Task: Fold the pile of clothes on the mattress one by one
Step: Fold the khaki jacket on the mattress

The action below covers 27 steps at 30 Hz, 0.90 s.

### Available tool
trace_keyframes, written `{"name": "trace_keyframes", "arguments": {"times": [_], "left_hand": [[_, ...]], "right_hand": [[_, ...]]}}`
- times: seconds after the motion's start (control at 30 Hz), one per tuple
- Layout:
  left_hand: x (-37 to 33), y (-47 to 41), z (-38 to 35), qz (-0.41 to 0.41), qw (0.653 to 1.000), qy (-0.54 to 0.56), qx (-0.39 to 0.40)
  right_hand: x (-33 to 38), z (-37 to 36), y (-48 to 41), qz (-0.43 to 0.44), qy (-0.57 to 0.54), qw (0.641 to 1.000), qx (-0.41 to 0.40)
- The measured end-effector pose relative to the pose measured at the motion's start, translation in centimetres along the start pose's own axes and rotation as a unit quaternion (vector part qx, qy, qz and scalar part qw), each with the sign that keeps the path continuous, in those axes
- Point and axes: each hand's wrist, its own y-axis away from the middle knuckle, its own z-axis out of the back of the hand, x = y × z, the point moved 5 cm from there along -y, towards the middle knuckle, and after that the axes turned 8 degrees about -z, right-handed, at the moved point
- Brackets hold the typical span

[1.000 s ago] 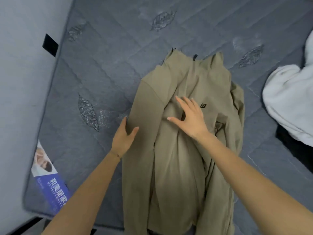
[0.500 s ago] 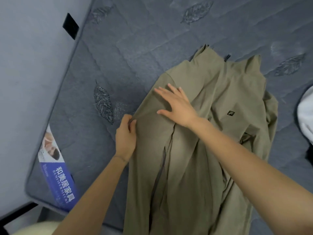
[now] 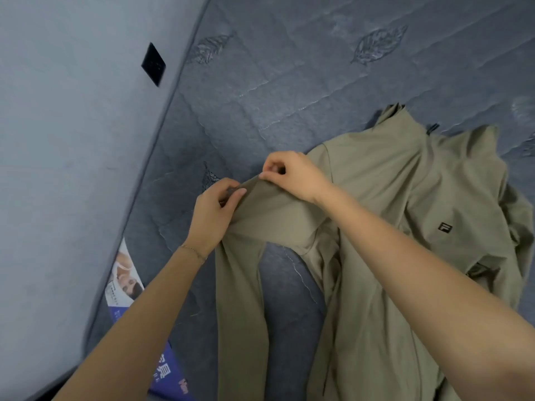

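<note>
An olive-green jacket (image 3: 405,198) with a small black logo on the chest lies on the grey quilted mattress (image 3: 289,68). Its left sleeve (image 3: 240,299) is lifted off the mattress and hangs down toward me. My left hand (image 3: 211,215) pinches the upper fold of that sleeve. Just to the right, my right hand (image 3: 292,175) pinches the same fold near the shoulder. The jacket's lower hem runs out of view at the bottom edge.
A pale wall (image 3: 72,169) with a black square plate (image 3: 153,65) borders the mattress on the left. A blue and white printed label (image 3: 127,282) sits on the mattress's near left corner. Bare mattress stretches behind the jacket.
Both hands went from lying flat on the jacket to pinching the left sleeve, which they have lifted and pulled out to the left. The view has swung left.
</note>
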Motion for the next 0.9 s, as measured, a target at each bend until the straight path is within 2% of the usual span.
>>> {"name": "trace_keyframes", "arguments": {"times": [0.13, 0.2, 0.27, 0.37, 0.47, 0.57, 0.67, 0.73, 0.8, 0.87, 0.9], "left_hand": [[3.1, -0.5, -0.2, 0.106, 0.992, 0.064, 0.03], [4.8, 0.1, -1.1, 0.175, 0.974, 0.121, 0.082], [5.7, 0.6, -1.3, 0.206, 0.96, 0.165, 0.095], [5.7, -0.2, 0.5, 0.144, 0.976, 0.151, 0.056], [4.5, -1.1, 1.7, 0.096, 0.979, 0.162, 0.08], [4.7, -0.7, 2.2, 0.105, 0.973, 0.174, 0.108], [6.4, 1.3, 2.9, 0.16, 0.957, 0.206, 0.128], [7.9, 3.1, 3.4, 0.208, 0.933, 0.247, 0.16], [8.8, 5.0, 3.4, 0.225, 0.91, 0.259, 0.232], [9.2, 6.4, 3.4, 0.197, 0.91, 0.212, 0.297], [9.5, 6.9, 3.4, 0.193, 0.916, 0.193, 0.296]], "right_hand": [[0.0, 0.6, -1.3, -0.031, -0.05, 0.996, -0.071], [-0.5, 0.4, -1.6, -0.048, -0.054, 0.993, -0.09], [-1.1, 0.1, -1.6, -0.064, -0.05, 0.991, -0.104], [-0.9, -1.5, -1.2, -0.044, 0.025, 0.998, -0.041], [1.5, -4.0, -1.2, 0.003, 0.105, 0.992, 0.066], [3.6, -6.2, -1.5, 0.006, 0.105, 0.986, 0.129], [4.0, -7.3, -1.8, -0.011, 0.094, 0.982, 0.166], [4.0, -7.6, -1.9, -0.014, 0.038, 0.988, 0.152], [4.0, -7.6, -2.1, -0.022, -0.024, 0.995, 0.092], [4.0, -7.5, -2.3, -0.03, -0.07, 0.997, 0.025], [4.0, -7.4, -2.4, -0.04, -0.088, 0.995, 0.002]]}}
